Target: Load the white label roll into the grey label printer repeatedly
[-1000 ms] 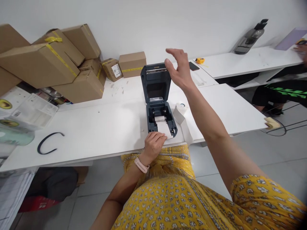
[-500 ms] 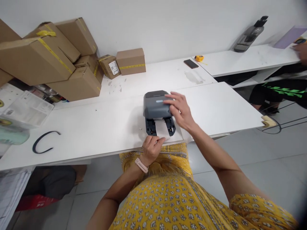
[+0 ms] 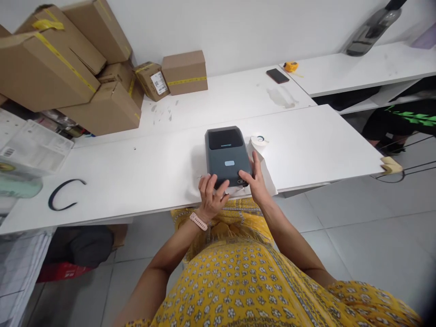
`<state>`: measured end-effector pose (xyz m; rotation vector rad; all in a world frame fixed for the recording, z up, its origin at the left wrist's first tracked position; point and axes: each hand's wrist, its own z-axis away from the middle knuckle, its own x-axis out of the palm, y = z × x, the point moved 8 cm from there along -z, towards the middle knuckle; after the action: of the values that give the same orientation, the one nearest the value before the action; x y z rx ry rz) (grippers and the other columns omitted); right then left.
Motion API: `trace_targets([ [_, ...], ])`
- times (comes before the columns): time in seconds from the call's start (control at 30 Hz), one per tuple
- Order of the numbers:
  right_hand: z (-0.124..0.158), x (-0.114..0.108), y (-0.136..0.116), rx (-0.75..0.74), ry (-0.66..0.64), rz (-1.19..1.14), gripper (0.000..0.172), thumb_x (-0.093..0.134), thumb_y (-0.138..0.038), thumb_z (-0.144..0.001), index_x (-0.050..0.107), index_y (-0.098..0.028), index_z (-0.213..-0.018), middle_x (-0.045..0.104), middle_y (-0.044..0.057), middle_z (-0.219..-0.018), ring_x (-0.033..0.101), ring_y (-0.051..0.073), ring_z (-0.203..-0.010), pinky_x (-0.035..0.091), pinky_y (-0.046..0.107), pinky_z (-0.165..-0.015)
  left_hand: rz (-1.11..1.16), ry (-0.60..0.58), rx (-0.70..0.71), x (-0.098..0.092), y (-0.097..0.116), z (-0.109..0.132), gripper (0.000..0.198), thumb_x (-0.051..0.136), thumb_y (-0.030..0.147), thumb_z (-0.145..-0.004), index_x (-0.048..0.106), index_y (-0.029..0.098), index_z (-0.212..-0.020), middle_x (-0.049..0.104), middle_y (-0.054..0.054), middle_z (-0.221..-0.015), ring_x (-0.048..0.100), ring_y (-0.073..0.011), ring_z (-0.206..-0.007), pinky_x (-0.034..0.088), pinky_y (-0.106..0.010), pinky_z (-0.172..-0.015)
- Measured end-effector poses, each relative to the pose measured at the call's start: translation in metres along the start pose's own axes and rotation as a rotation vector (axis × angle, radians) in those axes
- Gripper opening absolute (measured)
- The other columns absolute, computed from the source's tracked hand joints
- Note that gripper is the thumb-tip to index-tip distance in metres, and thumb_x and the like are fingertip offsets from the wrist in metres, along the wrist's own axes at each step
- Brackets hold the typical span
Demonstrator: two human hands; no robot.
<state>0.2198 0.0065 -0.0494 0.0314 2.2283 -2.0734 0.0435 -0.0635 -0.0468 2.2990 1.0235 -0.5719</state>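
A dark grey label printer (image 3: 227,155) sits with its lid down near the front edge of the white table (image 3: 136,177). My left hand (image 3: 210,196) rests at its front left corner, fingers spread and pressing on the lid's edge. My right hand (image 3: 254,179) presses the front right corner with fingers stretched out. A white label strip (image 3: 238,191) pokes out of the printer's front between my hands. A white roll of labels (image 3: 259,141) stands just right of the printer, its loose paper tail lying under my right hand.
Cardboard boxes (image 3: 68,68) are stacked at the back left. A black curved strap (image 3: 63,197) lies at the left. A phone (image 3: 277,75) and a yellow tape measure (image 3: 290,66) lie at the back. Another person (image 3: 405,120) sits at the far right.
My right hand swung the printer's lid down from fully open to closed, then moved to its front right corner. My left hand shifted from the label strip onto the lid's front edge.
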Motion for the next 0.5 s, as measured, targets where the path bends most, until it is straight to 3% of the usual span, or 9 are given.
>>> trace_targets([
  [0.07, 0.001, 0.001, 0.005, 0.007, 0.018, -0.031, 0.107, 0.063, -0.066, -0.085, -0.001, -0.032, -0.164, 0.022, 0.015, -0.172, 0.028, 0.031, -0.158, 0.032, 0.057, -0.125, -0.042, 0.011, 0.013, 0.001, -0.009, -0.004, 0.063, 0.065, 0.062, -0.089, 0.061, 0.018, -0.134, 0.054, -0.023, -0.145, 0.041, -0.0401, -0.147, 0.035, -0.061, -0.119],
  [0.13, 0.003, 0.001, 0.007, -0.002, 0.041, -0.03, 0.105, 0.063, -0.063, -0.085, 0.0, -0.032, -0.163, 0.023, 0.015, -0.172, 0.029, 0.031, -0.158, 0.033, 0.057, -0.125, -0.057, 0.004, 0.064, 0.001, -0.013, -0.011, 0.072, 0.06, 0.063, -0.091, 0.049, 0.016, -0.144, 0.047, -0.026, -0.152, 0.035, -0.0402, -0.152, 0.035, -0.062, -0.119],
  [0.23, 0.007, 0.001, 0.011, -0.022, 0.058, 0.003, 0.098, 0.058, -0.06, -0.089, 0.001, -0.033, -0.163, 0.023, 0.013, -0.172, 0.031, 0.029, -0.157, 0.035, 0.055, -0.125, -0.008, -0.032, 0.123, 0.001, -0.01, -0.021, 0.068, 0.059, 0.057, -0.095, 0.039, 0.02, -0.149, 0.047, -0.023, -0.155, 0.037, -0.0363, -0.153, 0.04, -0.059, -0.119],
  [0.5, 0.012, 0.001, 0.011, -0.048, 0.109, 0.1, 0.086, 0.053, -0.062, -0.092, 0.016, -0.032, -0.163, 0.025, 0.009, -0.171, 0.028, 0.03, -0.158, 0.029, 0.054, -0.128, 0.101, 0.01, 0.099, 0.002, -0.008, -0.026, 0.057, 0.069, 0.036, -0.09, 0.043, 0.024, -0.14, 0.054, -0.018, -0.149, 0.042, -0.0338, -0.15, 0.042, -0.058, -0.118],
])
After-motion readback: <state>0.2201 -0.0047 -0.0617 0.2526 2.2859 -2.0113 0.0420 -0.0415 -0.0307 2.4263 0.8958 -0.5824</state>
